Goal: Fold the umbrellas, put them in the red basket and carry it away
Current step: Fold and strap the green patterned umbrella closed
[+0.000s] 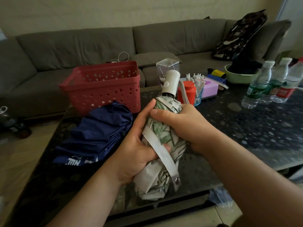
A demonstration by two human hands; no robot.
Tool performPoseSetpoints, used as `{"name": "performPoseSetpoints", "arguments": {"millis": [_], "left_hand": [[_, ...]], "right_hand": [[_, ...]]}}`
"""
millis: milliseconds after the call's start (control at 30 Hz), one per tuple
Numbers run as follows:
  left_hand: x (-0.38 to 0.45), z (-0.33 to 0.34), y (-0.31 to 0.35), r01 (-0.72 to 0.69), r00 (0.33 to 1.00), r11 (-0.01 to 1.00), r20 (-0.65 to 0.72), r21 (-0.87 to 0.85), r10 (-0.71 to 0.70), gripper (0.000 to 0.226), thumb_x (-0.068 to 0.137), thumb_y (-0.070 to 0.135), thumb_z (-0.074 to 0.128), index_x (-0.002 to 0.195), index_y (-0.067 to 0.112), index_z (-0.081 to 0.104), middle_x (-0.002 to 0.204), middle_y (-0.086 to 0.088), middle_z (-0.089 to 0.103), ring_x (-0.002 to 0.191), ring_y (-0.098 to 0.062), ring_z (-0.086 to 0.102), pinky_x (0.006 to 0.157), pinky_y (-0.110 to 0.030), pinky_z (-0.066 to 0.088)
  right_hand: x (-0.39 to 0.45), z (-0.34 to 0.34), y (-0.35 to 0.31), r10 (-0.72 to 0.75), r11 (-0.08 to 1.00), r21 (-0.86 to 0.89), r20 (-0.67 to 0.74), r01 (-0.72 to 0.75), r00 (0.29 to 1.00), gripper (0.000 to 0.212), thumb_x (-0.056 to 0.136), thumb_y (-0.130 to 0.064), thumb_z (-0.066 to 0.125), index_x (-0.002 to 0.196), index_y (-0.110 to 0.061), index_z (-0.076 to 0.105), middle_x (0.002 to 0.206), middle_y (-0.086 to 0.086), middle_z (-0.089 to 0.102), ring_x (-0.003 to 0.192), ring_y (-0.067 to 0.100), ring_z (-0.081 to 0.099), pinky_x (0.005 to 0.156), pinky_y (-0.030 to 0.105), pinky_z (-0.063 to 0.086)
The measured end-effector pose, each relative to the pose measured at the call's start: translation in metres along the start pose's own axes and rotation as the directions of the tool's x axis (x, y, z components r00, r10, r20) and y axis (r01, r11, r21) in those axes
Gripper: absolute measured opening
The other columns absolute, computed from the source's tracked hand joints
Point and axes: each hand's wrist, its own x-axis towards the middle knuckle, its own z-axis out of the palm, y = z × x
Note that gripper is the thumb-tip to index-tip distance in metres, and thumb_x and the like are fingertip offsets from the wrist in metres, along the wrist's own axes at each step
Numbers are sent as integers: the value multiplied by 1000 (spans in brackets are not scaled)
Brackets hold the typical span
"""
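A collapsed white umbrella with a green leaf print (161, 133) stands tilted over the dark table, its white handle (170, 83) pointing up and away. My left hand (139, 145) grips its lower half, thumb on the white closing strap (162, 154), whose snap end hangs loose. My right hand (183, 123) grips the upper half from the right. A navy blue umbrella (96, 135) lies loosely bunched on the table to the left. Behind it stands the red basket (105, 87); nothing shows inside it.
The dark speckled table (246, 128) carries a red canister (187, 90), a cup of white pens (199, 89), a purple box (210, 89), a clear box (167, 66), a green bowl (237, 77) and three water bottles (272, 82). A grey sofa (98, 45) runs behind.
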Motion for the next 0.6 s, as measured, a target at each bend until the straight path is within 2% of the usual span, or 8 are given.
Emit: {"name": "performPoseSetpoints", "arguments": {"millis": [133, 200, 267, 333, 433, 533, 567, 600], "left_hand": [[6, 4, 4, 59, 998, 998, 3, 15, -59, 104, 86, -2, 72, 158, 55, 23, 136, 29, 66, 130, -2, 63, 99, -25, 56], [8, 6, 3, 93, 996, 991, -10, 93, -93, 109, 92, 0, 75, 158, 63, 15, 134, 32, 66, 127, 2, 63, 104, -30, 55], [8, 8, -1, 102, 995, 982, -36, 162, -97, 116, 88, 3, 81, 158, 63, 11, 136, 28, 66, 126, 3, 64, 106, -33, 54], [7, 8, -7, 111, 993, 976, -69, 186, -100, 124, 82, 0, 85, 159, 61, 11, 137, 28, 65, 126, 3, 64, 103, -30, 56], [7, 3, -8, 104, 993, 973, -78, 206, -89, 122, 83, -5, 84, 162, 56, 13, 137, 27, 65, 126, 2, 64, 100, -27, 56], [9, -8, -8, 89, 986, 973, -157, 215, -55, 118, 85, -1, 84, 162, 55, 14, 142, 22, 64, 130, -1, 62, 110, -40, 52], [10, -12, -8, 86, 979, 974, -197, 209, -44, 117, 85, 2, 85, 161, 57, 15, 144, 21, 63, 130, -2, 62, 111, -43, 52], [12, -17, -8, 78, 972, 976, -234, 206, -28, 116, 84, 5, 86, 160, 58, 16, 145, 20, 62, 131, -4, 62, 111, -46, 52]], "right_hand": [[2, 2, 1, -124, 983, -154, -169, 98, 978, 17, 80, -32, 86, 85, -18, 78, 81, -3, 80, 77, 13, 79, 81, 39, 64], [7, 3, 5, -154, 960, -269, -250, 84, 956, 24, 74, -42, 86, 82, -20, 78, 77, -9, 79, 73, 8, 77, 79, 38, 64], [13, 4, 8, -162, 924, -380, -287, 43, 944, 35, 66, -56, 82, 83, -25, 77, 75, -13, 77, 72, 6, 75, 78, 41, 64], [17, 6, 12, -141, 918, -397, -289, 16, 947, 39, 64, -60, 80, 83, -27, 77, 76, -15, 77, 72, 6, 75, 78, 41, 64], [20, 5, 17, -107, 940, -339, -204, 32, 973, 44, 69, -63, 83, 93, -27, 76, 84, -12, 79, 79, 7, 77, 83, 42, 64], [22, -2, 13, -208, 885, -454, -185, 105, 960, 75, 68, -79, 77, 128, -38, 57, 110, -14, 69, 96, 7, 71, 81, 36, 62], [20, -6, 10, -290, 836, -532, -212, 138, 933, 72, 73, -79, 74, 129, -39, 53, 109, -13, 64, 94, 4, 66, 76, 29, 58], [16, -8, 8, -376, 791, -584, -229, 182, 898, 58, 80, -72, 72, 122, -37, 55, 101, -14, 62, 86, 1, 62, 68, 23, 53]]}}
